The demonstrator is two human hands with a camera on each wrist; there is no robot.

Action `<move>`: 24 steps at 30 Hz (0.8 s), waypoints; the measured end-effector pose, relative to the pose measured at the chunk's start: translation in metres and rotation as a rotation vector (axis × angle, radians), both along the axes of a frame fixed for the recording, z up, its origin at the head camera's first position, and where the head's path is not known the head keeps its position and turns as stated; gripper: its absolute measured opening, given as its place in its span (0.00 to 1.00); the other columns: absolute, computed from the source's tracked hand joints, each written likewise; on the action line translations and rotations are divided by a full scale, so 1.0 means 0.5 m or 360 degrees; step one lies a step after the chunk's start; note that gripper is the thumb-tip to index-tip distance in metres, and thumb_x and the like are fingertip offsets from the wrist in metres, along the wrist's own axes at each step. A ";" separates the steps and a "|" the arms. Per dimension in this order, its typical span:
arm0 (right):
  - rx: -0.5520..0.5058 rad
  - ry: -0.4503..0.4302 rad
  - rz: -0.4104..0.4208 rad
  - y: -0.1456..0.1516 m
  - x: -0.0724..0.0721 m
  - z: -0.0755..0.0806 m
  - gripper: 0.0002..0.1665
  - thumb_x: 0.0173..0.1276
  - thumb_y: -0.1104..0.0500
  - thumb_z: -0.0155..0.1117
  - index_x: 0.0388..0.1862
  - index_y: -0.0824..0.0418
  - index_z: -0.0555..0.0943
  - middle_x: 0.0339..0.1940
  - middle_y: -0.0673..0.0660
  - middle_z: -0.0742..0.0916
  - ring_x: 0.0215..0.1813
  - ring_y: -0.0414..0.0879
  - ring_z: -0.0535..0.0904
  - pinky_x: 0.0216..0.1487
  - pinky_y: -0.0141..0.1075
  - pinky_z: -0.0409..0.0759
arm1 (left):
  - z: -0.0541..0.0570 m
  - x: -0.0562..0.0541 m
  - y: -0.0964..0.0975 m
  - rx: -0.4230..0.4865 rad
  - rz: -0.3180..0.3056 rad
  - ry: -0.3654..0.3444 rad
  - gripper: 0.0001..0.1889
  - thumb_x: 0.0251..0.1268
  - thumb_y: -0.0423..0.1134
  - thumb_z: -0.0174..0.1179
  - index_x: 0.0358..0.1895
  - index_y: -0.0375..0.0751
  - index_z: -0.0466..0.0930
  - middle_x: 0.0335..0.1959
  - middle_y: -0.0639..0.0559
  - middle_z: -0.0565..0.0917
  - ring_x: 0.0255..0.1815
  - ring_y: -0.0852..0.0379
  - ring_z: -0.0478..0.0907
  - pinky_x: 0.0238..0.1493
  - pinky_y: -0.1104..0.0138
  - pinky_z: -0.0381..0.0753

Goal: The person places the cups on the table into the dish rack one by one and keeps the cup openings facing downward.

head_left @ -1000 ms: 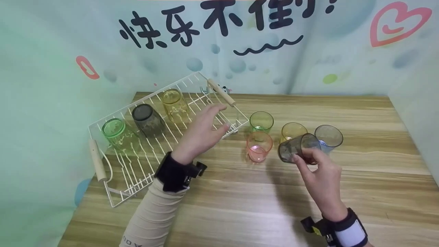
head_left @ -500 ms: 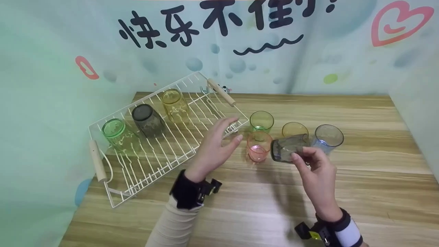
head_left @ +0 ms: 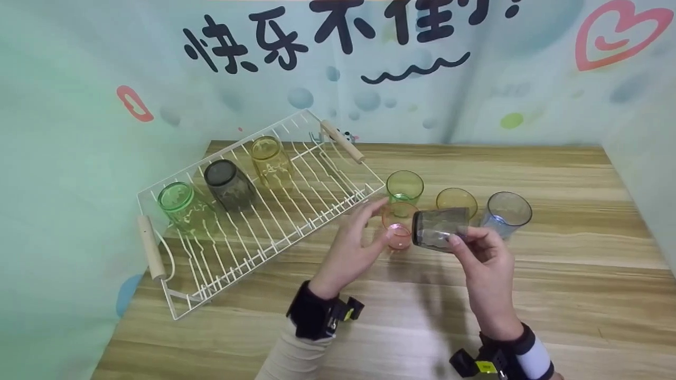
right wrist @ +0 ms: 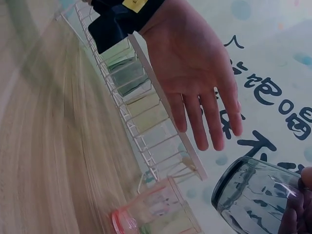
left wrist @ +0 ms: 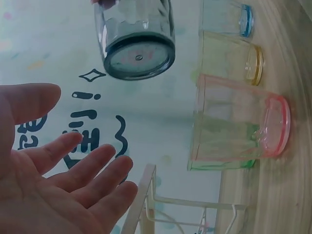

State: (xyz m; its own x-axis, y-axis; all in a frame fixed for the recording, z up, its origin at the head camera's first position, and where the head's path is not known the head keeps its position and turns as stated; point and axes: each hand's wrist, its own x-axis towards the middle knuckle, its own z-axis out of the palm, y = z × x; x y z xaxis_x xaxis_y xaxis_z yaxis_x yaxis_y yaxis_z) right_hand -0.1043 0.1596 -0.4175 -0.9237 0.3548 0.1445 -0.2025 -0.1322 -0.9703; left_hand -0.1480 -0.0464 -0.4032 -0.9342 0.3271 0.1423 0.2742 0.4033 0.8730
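My right hand (head_left: 491, 279) pinches a smoky grey glass (head_left: 438, 228) near its rim and holds it on its side above the table, base toward the left. My left hand (head_left: 355, 248) is open with fingers spread, just left of that base; in the left wrist view the palm (left wrist: 53, 195) shows a gap between it and the grey glass (left wrist: 139, 48). Behind the left fingertips in the head view stands an upright pink glass (head_left: 398, 240). A green glass (head_left: 405, 184), a yellow glass (head_left: 457, 199) and a bluish glass (head_left: 508, 211) stand upright behind.
A white wire rack (head_left: 264, 253) with wooden handles (head_left: 151, 248) lies at the left. Upside down on it sit a green glass (head_left: 182, 203), a dark grey glass (head_left: 228, 182) and a yellow glass (head_left: 270, 158). A printed cloth (head_left: 406, 105) hangs behind the wooden table (head_left: 581, 253).
My left hand has moved right and toward me, from over the rack to beside the grey glass. My right hand has shifted slightly left, turning the glass to lie more level.
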 end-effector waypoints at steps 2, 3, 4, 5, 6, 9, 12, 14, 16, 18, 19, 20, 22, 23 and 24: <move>-0.0061 0.0003 0.0013 -0.005 0.002 -0.001 0.10 0.62 0.75 0.64 0.37 0.62 0.79 0.31 0.50 0.85 0.35 0.39 0.82 0.41 0.27 0.84 | -0.004 0.003 0.009 -0.0001 -0.0025 -0.0011 0.33 0.69 0.51 0.56 0.75 0.50 0.58 0.77 0.49 0.60 0.76 0.45 0.60 0.76 0.46 0.60; -0.0087 0.0006 0.0023 -0.007 0.003 -0.001 0.09 0.62 0.74 0.65 0.37 0.63 0.79 0.32 0.50 0.85 0.36 0.39 0.82 0.42 0.28 0.84 | -0.005 0.004 0.013 -0.0002 -0.0037 -0.0020 0.34 0.70 0.52 0.55 0.76 0.51 0.57 0.78 0.49 0.58 0.77 0.45 0.58 0.76 0.45 0.59; -0.0109 0.0009 0.0034 -0.010 0.004 -0.001 0.09 0.62 0.74 0.65 0.37 0.63 0.79 0.32 0.51 0.85 0.37 0.40 0.82 0.43 0.28 0.84 | -0.007 0.005 0.016 -0.0010 -0.0047 -0.0025 0.34 0.70 0.53 0.55 0.76 0.52 0.55 0.79 0.49 0.57 0.78 0.44 0.57 0.76 0.45 0.59; -0.0122 0.0009 0.0040 -0.012 0.005 -0.002 0.08 0.62 0.73 0.66 0.37 0.63 0.79 0.33 0.51 0.85 0.38 0.40 0.83 0.44 0.28 0.84 | -0.008 0.006 0.018 -0.0016 -0.0056 -0.0030 0.35 0.71 0.53 0.54 0.77 0.53 0.54 0.79 0.49 0.56 0.78 0.43 0.57 0.76 0.44 0.59; -0.0135 0.0012 0.0049 -0.014 0.006 -0.001 0.08 0.62 0.72 0.66 0.37 0.63 0.79 0.33 0.51 0.85 0.38 0.40 0.83 0.45 0.28 0.84 | -0.010 0.006 0.020 -0.0014 -0.0066 -0.0035 0.36 0.71 0.54 0.53 0.77 0.53 0.52 0.79 0.49 0.56 0.77 0.43 0.57 0.75 0.44 0.60; -0.0176 0.0023 0.0085 -0.020 0.008 -0.001 0.07 0.62 0.71 0.66 0.37 0.63 0.79 0.35 0.51 0.85 0.39 0.40 0.82 0.46 0.28 0.84 | -0.016 0.005 0.023 0.0015 -0.0097 -0.0073 0.40 0.70 0.62 0.50 0.79 0.52 0.48 0.79 0.47 0.56 0.77 0.43 0.59 0.75 0.46 0.62; -0.0205 0.0030 0.0123 -0.024 0.009 0.001 0.07 0.63 0.71 0.65 0.37 0.63 0.78 0.36 0.51 0.85 0.40 0.40 0.81 0.46 0.28 0.83 | -0.021 0.004 0.025 0.0039 -0.0136 -0.0111 0.47 0.63 0.73 0.44 0.79 0.51 0.45 0.78 0.46 0.58 0.76 0.44 0.60 0.75 0.49 0.64; -0.0233 0.0041 0.0148 -0.027 0.009 0.002 0.07 0.63 0.71 0.65 0.38 0.63 0.78 0.37 0.51 0.85 0.40 0.40 0.80 0.47 0.28 0.82 | -0.022 0.004 0.027 0.0043 -0.0160 -0.0137 0.51 0.59 0.77 0.42 0.79 0.52 0.44 0.78 0.45 0.58 0.76 0.45 0.61 0.73 0.49 0.67; -0.0253 0.0057 0.0170 -0.029 0.009 0.004 0.07 0.63 0.71 0.65 0.38 0.63 0.78 0.38 0.51 0.85 0.41 0.40 0.80 0.48 0.29 0.82 | -0.023 0.004 0.028 0.0046 -0.0188 -0.0157 0.50 0.59 0.77 0.43 0.79 0.53 0.43 0.77 0.45 0.61 0.74 0.46 0.66 0.70 0.52 0.72; -0.0284 0.0086 0.0195 -0.031 0.009 0.004 0.07 0.64 0.72 0.64 0.38 0.63 0.78 0.38 0.52 0.85 0.41 0.40 0.80 0.48 0.29 0.83 | -0.025 0.004 0.029 0.0070 -0.0217 -0.0180 0.47 0.63 0.73 0.45 0.80 0.53 0.43 0.75 0.44 0.65 0.69 0.48 0.71 0.66 0.57 0.77; -0.0299 0.0098 0.0207 -0.031 0.009 0.003 0.07 0.64 0.72 0.64 0.38 0.63 0.78 0.38 0.52 0.85 0.41 0.40 0.80 0.48 0.29 0.83 | -0.026 0.004 0.030 0.0077 -0.0229 -0.0191 0.45 0.66 0.70 0.46 0.79 0.53 0.44 0.74 0.44 0.67 0.67 0.50 0.74 0.64 0.59 0.79; -0.0315 0.0111 0.0219 -0.031 0.008 0.003 0.07 0.64 0.72 0.63 0.38 0.63 0.78 0.38 0.51 0.85 0.41 0.40 0.80 0.48 0.29 0.83 | -0.027 0.005 0.030 0.0096 -0.0240 -0.0206 0.43 0.67 0.67 0.48 0.79 0.54 0.45 0.72 0.43 0.69 0.64 0.51 0.76 0.62 0.61 0.80; -0.0342 0.0133 0.0244 -0.032 0.007 0.000 0.08 0.64 0.73 0.62 0.37 0.63 0.78 0.38 0.51 0.85 0.40 0.40 0.80 0.47 0.29 0.83 | -0.029 0.006 0.031 0.0133 -0.0245 -0.0229 0.39 0.70 0.62 0.50 0.79 0.55 0.47 0.69 0.42 0.72 0.63 0.51 0.78 0.60 0.64 0.81; -0.0349 0.0141 0.0255 -0.032 0.007 0.000 0.08 0.64 0.73 0.62 0.37 0.63 0.78 0.38 0.51 0.85 0.40 0.40 0.80 0.47 0.29 0.83 | -0.029 0.006 0.031 0.0156 -0.0241 -0.0237 0.38 0.71 0.60 0.51 0.78 0.55 0.49 0.68 0.41 0.73 0.63 0.51 0.78 0.60 0.64 0.82; -0.0356 0.0146 0.0264 -0.032 0.007 -0.001 0.08 0.64 0.73 0.62 0.37 0.63 0.78 0.38 0.51 0.85 0.40 0.40 0.80 0.47 0.29 0.83 | -0.029 0.007 0.032 0.0174 -0.0232 -0.0238 0.36 0.71 0.58 0.52 0.78 0.55 0.51 0.68 0.40 0.74 0.63 0.50 0.78 0.60 0.64 0.81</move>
